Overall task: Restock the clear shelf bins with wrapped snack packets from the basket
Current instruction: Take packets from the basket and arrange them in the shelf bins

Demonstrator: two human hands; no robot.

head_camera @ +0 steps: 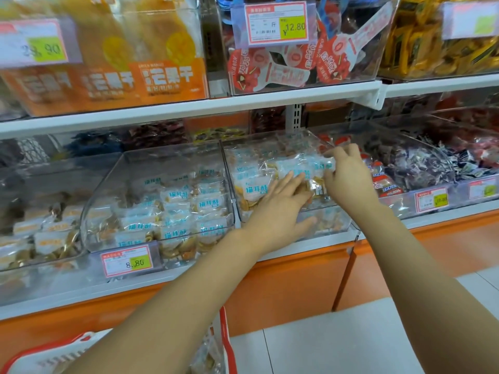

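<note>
Left hand [280,211]: fingers [290,180] straight and slightly spread, laid flat on the wrapped packets; nothing grasped; thumb spread low, against the front of the bin. Right hand [349,179]: fingers [333,152] curled, pinching the right end of a clear packet [302,168] with blue lettering, thumb under, fingertips over its top edge. The clear packet lies crosswise between the two hands, its left end just beyond the left fingertips, on top of the pile. Centre bin [334,225]: clear plastic, directly under both sets of fingers, heaped with like snack packets [251,190] showing golden biscuits through the wrap. Neighbouring bin [102,184]: clear, just left of the left fingers, partly filled with the same blue-lettered packets; price tag [127,261] reading 8.80 clipped to its front. Red packets [383,184]: just right of the right-hand fingers, in the next bin along. Dark wrapped sweets [421,168]: farther right of those. Basket [226,336]: red and white, well below both hands at the bottom edge, partly hidden by the left forearm; wrapped goods show inside, blurred. Upper shelf [189,106]: white, above the fingers, bearing orange packs [167,79] to the left and a bin of red-and-white packets tagged 12.80 [275,22] straight above.
</note>
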